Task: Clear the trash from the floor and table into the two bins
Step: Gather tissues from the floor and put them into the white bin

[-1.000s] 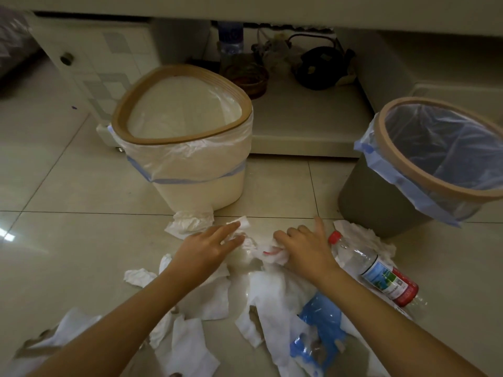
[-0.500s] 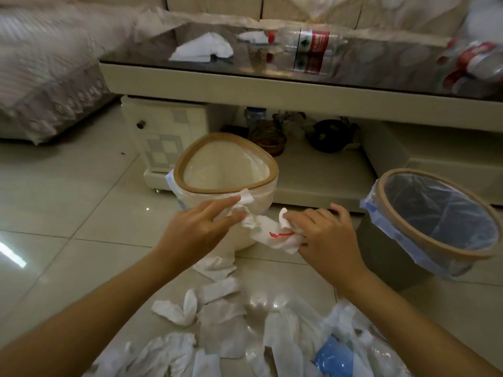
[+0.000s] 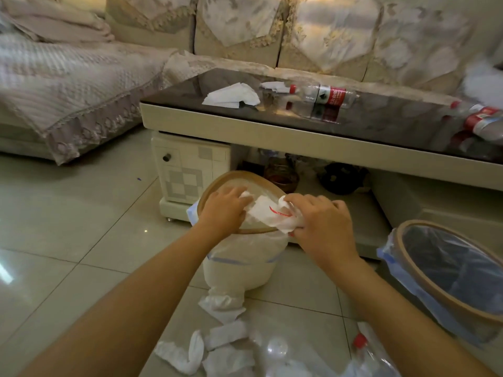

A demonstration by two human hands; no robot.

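While both arms reach forward, left hand [image 3: 221, 213] and right hand [image 3: 322, 224] clutch tissue [image 3: 268, 213] over the bin [image 3: 245, 257].

Crumpled white tissue [image 3: 268, 214] with red marks sits over the cream bin's [image 3: 239, 263] open mouth.

Home living room: sofa [image 3: 245, 31], coffee table [image 3: 272, 131].

Left grip [image 3: 221, 213], right grip [image 3: 321, 221] curled, clutching.
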